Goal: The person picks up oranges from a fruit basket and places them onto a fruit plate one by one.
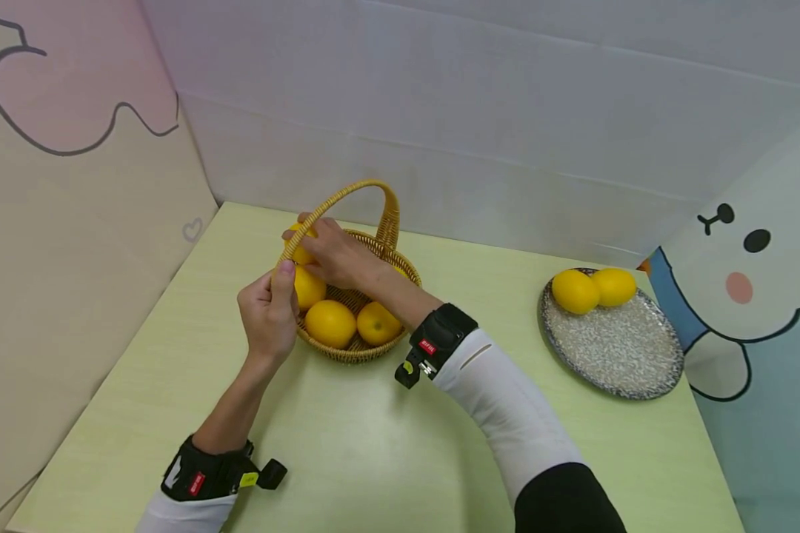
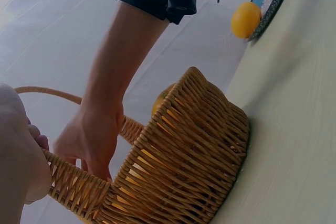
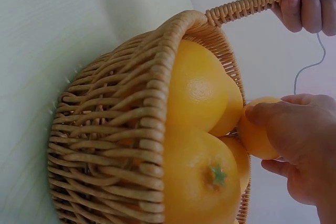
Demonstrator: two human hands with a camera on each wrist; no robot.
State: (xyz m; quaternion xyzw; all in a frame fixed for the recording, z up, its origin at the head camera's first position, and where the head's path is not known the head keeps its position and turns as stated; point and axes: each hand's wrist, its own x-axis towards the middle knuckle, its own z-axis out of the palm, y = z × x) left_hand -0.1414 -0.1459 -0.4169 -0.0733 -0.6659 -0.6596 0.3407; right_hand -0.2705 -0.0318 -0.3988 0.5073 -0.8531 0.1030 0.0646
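My left hand grips the near-left part of the handle of a wicker basket. Reaching across the basket, my right hand holds an orange between fingers and thumb, at the far-left rim under the arched handle. Several more yellow-orange oranges lie inside the basket; one shows a green star-shaped stem end in the right wrist view. From the left wrist view, the basket wall hides most of the fruit.
On the right of the pale table, a speckled grey plate bears two oranges at its far-left side. A white wall stands behind the table, and printed side panels flank it left and right.
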